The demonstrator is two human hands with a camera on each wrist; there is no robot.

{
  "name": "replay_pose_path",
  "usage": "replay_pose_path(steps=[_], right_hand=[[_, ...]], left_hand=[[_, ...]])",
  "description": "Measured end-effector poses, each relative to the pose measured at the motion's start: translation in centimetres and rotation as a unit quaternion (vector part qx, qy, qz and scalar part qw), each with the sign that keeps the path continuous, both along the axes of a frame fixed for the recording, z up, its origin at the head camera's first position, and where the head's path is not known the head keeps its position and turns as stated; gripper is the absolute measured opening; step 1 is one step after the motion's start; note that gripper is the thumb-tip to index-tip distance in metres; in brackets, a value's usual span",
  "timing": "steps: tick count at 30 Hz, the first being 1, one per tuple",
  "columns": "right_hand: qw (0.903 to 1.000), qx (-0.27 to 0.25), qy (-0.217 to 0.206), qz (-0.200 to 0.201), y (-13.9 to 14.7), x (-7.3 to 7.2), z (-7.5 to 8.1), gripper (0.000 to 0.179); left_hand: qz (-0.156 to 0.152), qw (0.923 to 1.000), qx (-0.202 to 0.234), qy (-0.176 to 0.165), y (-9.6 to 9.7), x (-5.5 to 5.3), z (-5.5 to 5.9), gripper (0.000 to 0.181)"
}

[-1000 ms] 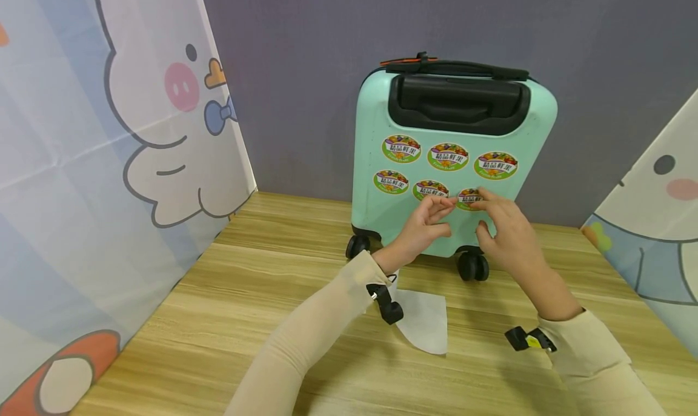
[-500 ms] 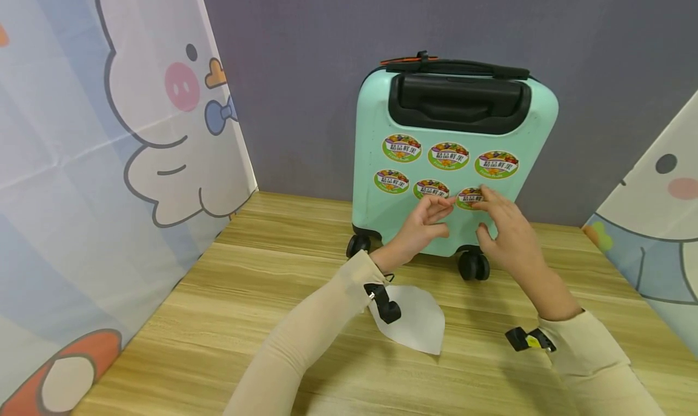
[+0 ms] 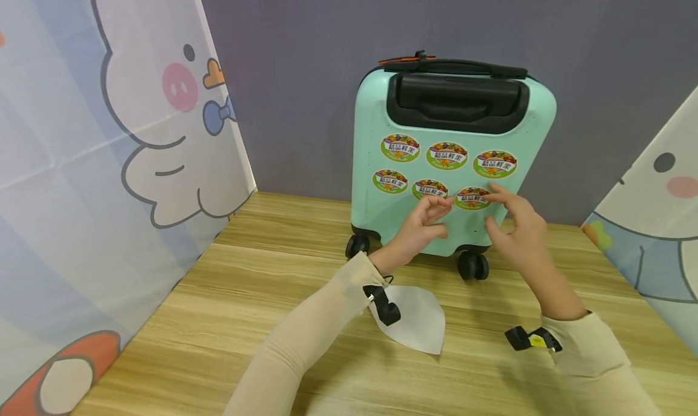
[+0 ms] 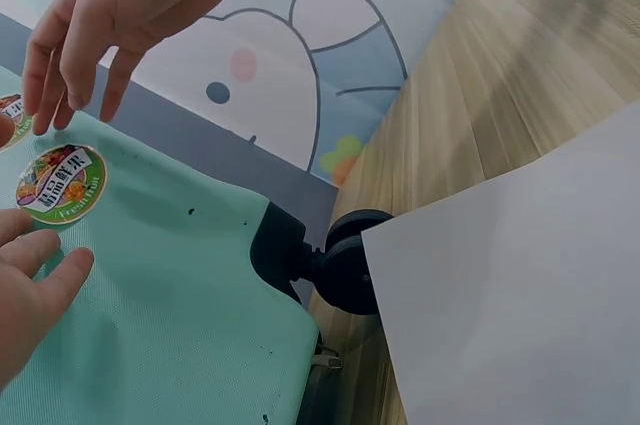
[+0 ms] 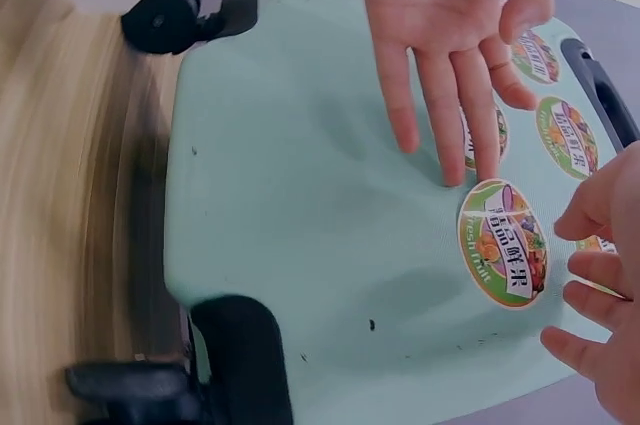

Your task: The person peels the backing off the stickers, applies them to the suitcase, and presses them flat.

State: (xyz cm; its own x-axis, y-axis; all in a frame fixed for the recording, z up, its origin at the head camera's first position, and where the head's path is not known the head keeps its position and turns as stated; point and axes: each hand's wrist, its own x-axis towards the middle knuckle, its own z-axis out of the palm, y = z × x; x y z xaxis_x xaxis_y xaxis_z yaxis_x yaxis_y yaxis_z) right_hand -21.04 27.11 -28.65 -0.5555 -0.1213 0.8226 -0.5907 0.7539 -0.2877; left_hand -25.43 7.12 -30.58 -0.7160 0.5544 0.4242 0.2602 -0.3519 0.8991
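Observation:
A mint-green suitcase point(image 3: 372, 110) stands upright, bearing two rows of oval fruit stickers. The lower-right sticker point(image 3: 472, 198) lies flat on its shell, between both hands. My left hand point(image 3: 414, 233) reaches from the left with fairly straight fingers; in the right wrist view its fingertips touch or almost touch that sticker's point(image 5: 503, 245) edge. Just right of the sticker is my right hand point(image 3: 520, 234), fingers loosely bent and holding nothing. Its fingertips appear lifted off the sticker point(image 4: 62, 185) in the left wrist view. The lower-middle sticker point(image 3: 429, 189) is partly covered by my left fingers.
A sheet of white paper point(image 3: 417, 319) is below my left wrist; whether it lies flat on the wooden table point(image 3: 262, 295) is hard to tell. Black wheels point(image 3: 472, 265) support the suitcase. Behind it rises a grey wall point(image 3: 294, 101), with cartoon-printed cloth point(image 3: 65, 180) on both sides.
My right hand has drawn back to the right, uncovering the lower-right sticker. The left hand has stayed nearly still. The white paper shifted slightly left and turned between the two earlier frames.

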Motion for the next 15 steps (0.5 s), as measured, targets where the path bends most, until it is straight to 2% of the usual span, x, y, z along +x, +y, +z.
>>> replay_pose_path(steps=[5,10,15], right_hand=[[0.9968,-0.068,-0.036,0.022,0.0,0.0,-0.7,0.034],[0.9907,-0.095,-0.09,0.037,0.0,-0.1,-1.6,0.033],[0.9828,-0.135,-0.101,0.074,0.0,-0.3,-2.1,0.03]], left_hand=[[0.005,1.0,-0.003,-0.001,0.0,0.1,0.0,0.04],[0.007,1.0,-0.002,-0.001,0.0,0.1,-0.1,0.042],[0.011,0.9999,-0.001,-0.006,-0.1,0.1,-0.3,0.046]])
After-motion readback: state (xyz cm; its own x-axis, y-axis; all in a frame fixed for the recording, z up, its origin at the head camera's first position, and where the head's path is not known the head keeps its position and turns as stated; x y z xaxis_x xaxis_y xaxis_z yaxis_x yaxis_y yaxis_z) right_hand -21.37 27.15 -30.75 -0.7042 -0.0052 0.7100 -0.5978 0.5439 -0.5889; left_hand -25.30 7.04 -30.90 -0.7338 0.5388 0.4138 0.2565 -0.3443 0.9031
